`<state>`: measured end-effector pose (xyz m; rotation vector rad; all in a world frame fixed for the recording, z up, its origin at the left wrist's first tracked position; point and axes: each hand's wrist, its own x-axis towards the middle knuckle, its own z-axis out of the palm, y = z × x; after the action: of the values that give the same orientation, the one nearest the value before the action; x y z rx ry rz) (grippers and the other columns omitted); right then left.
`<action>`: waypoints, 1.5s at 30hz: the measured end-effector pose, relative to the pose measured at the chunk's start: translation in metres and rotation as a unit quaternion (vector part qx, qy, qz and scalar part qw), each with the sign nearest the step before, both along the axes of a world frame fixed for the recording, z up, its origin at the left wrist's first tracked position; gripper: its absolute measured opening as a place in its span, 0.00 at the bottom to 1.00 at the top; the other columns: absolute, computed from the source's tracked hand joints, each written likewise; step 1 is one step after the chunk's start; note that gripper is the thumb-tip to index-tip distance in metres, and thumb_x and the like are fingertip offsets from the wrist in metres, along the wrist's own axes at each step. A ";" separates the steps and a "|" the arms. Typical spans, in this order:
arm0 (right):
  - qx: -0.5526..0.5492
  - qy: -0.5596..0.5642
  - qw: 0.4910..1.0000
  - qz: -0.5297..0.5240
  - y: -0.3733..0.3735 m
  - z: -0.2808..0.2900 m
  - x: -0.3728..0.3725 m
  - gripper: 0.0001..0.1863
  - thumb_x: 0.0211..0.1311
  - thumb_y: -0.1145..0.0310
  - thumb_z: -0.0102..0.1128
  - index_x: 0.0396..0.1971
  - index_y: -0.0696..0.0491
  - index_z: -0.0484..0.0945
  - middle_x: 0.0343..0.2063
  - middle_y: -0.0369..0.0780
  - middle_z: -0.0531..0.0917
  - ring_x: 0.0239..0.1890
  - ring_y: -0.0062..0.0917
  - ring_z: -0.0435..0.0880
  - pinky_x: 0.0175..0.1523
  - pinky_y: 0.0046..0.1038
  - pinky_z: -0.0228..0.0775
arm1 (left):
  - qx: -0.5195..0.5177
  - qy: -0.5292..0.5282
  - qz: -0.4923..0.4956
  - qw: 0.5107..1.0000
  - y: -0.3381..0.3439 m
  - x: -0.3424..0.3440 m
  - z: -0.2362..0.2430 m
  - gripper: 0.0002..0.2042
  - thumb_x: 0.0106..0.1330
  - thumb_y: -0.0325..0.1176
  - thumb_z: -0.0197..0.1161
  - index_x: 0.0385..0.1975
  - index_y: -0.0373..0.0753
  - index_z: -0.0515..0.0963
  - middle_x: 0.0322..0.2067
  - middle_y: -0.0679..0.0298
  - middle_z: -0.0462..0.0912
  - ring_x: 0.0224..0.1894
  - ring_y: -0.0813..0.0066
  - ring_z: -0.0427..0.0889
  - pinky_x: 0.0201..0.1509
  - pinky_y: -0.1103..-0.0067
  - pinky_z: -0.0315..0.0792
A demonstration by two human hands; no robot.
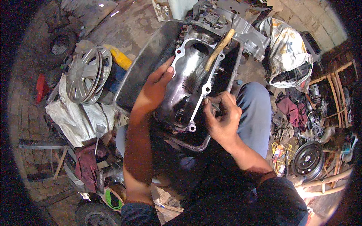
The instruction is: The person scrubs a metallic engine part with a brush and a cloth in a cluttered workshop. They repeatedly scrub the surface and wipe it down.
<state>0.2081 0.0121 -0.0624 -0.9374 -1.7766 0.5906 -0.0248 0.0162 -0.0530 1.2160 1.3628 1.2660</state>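
A metal housing (181, 94), shiny inside with a pale flange and bolt holes, sits in a large dark tub (140, 64). My left hand (158, 81) grips the housing's left flange, thumb over the edge. My right hand (224, 116) is closed around a small dark item, too hidden to name, at the right flange near its lower half. A brush with a worn wooden handle (222, 43) lies along the housing's upper right. Behind them rests a grey cast-metal assembly (245, 35).
At left are hubcaps (83, 75), a white sack (68, 120) and tyres (60, 47). At right stand a stuffed white bag (284, 45), dark cloths (288, 109), a black wheel rim (307, 160) and wooden frames (335, 94). My grey-clad knee (254, 116) borders the tub.
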 end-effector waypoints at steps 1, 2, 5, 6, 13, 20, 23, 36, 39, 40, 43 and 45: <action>-0.023 0.011 1.000 -0.008 0.000 -0.002 0.001 0.07 0.53 0.79 0.69 0.26 0.59 0.77 0.25 0.45 0.76 0.29 0.42 0.77 0.37 0.39 0.68 | 0.001 0.016 0.004 1.000 -0.001 0.001 0.001 0.26 0.81 0.41 0.51 0.72 0.33 0.66 0.69 0.53 0.72 0.72 0.68 0.67 0.76 0.75 0.55; -0.045 0.022 0.999 -0.016 0.001 -0.003 0.001 0.07 0.52 0.79 0.70 0.26 0.59 0.77 0.25 0.45 0.77 0.30 0.42 0.77 0.37 0.39 0.68 | 0.003 0.032 0.009 0.999 -0.002 0.004 0.005 0.26 0.81 0.41 0.51 0.72 0.33 0.66 0.69 0.53 0.72 0.72 0.68 0.68 0.76 0.75 0.55; -0.049 0.023 0.998 -0.024 0.000 -0.002 -0.001 0.08 0.50 0.79 0.70 0.27 0.58 0.78 0.24 0.45 0.76 0.29 0.42 0.77 0.36 0.40 0.68 | 0.010 0.040 0.007 0.999 -0.002 0.006 0.006 0.25 0.81 0.41 0.51 0.72 0.34 0.67 0.69 0.53 0.73 0.71 0.68 0.68 0.76 0.75 0.56; -0.025 0.005 1.000 -0.018 0.000 -0.001 -0.001 0.08 0.50 0.79 0.70 0.27 0.58 0.78 0.24 0.45 0.76 0.29 0.42 0.77 0.36 0.40 0.68 | 0.014 0.036 0.005 0.999 -0.001 0.005 0.006 0.25 0.81 0.41 0.51 0.72 0.34 0.67 0.69 0.53 0.73 0.71 0.68 0.68 0.76 0.75 0.56; -0.018 -0.004 1.000 -0.025 0.000 0.000 -0.001 0.08 0.54 0.80 0.69 0.26 0.60 0.76 0.23 0.44 0.77 0.28 0.34 0.77 0.36 0.33 0.69 | 0.009 0.037 0.020 0.999 -0.002 0.008 0.008 0.25 0.80 0.40 0.52 0.71 0.34 0.67 0.67 0.54 0.74 0.69 0.70 0.70 0.75 0.76 0.58; 0.004 -0.017 0.999 -0.038 0.007 -0.003 0.004 0.08 0.50 0.78 0.69 0.27 0.58 0.77 0.25 0.45 0.76 0.32 0.44 0.76 0.41 0.42 0.67 | 0.000 0.053 0.021 0.998 -0.003 0.008 0.011 0.25 0.80 0.41 0.53 0.71 0.35 0.67 0.68 0.54 0.74 0.70 0.69 0.70 0.75 0.76 0.58; 0.008 -0.008 1.000 -0.004 -0.004 -0.001 -0.001 0.08 0.50 0.77 0.69 0.26 0.57 0.77 0.25 0.45 0.76 0.32 0.44 0.76 0.42 0.43 0.67 | 0.019 0.046 0.009 0.999 -0.002 0.004 0.006 0.25 0.80 0.41 0.53 0.71 0.35 0.67 0.68 0.54 0.74 0.70 0.69 0.70 0.75 0.76 0.58; -0.011 -0.007 0.999 -0.029 0.004 0.004 0.003 0.07 0.51 0.77 0.68 0.25 0.57 0.76 0.25 0.46 0.77 0.33 0.44 0.76 0.43 0.42 0.67 | 0.028 0.083 0.031 0.996 -0.003 0.005 0.004 0.24 0.80 0.41 0.53 0.70 0.35 0.69 0.67 0.53 0.75 0.71 0.67 0.69 0.75 0.75 0.57; -0.002 -0.029 0.999 -0.014 0.003 0.002 0.004 0.07 0.51 0.77 0.68 0.25 0.57 0.76 0.25 0.45 0.77 0.33 0.44 0.76 0.44 0.42 0.66 | 0.003 0.046 0.028 0.999 -0.002 0.007 0.007 0.25 0.80 0.42 0.54 0.70 0.35 0.69 0.67 0.52 0.75 0.71 0.67 0.69 0.75 0.75 0.57; -0.009 -0.024 1.000 -0.019 0.005 0.002 0.005 0.07 0.51 0.77 0.68 0.25 0.57 0.76 0.25 0.45 0.77 0.33 0.44 0.76 0.44 0.42 0.66 | -0.002 0.050 0.032 0.998 -0.004 0.008 0.009 0.25 0.80 0.42 0.54 0.70 0.35 0.69 0.67 0.52 0.75 0.71 0.67 0.69 0.75 0.75 0.57; -0.020 -0.007 1.000 -0.023 0.007 0.002 0.004 0.08 0.51 0.76 0.69 0.25 0.57 0.75 0.26 0.46 0.77 0.34 0.45 0.76 0.43 0.42 0.67 | -0.014 0.044 0.039 0.998 -0.005 0.008 0.010 0.25 0.79 0.42 0.54 0.70 0.35 0.69 0.67 0.52 0.75 0.71 0.67 0.70 0.75 0.75 0.57; -0.008 -0.017 1.000 -0.003 0.001 0.000 0.003 0.08 0.51 0.76 0.69 0.25 0.57 0.76 0.26 0.45 0.77 0.34 0.44 0.76 0.43 0.42 0.67 | -0.013 0.019 0.036 0.999 -0.003 0.004 0.003 0.25 0.79 0.42 0.54 0.70 0.35 0.69 0.67 0.52 0.75 0.71 0.67 0.70 0.75 0.75 0.57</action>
<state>0.2107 0.0127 -0.0621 -0.9691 -1.8019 0.5898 -0.0209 0.0132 -0.0498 1.1872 1.4585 1.2765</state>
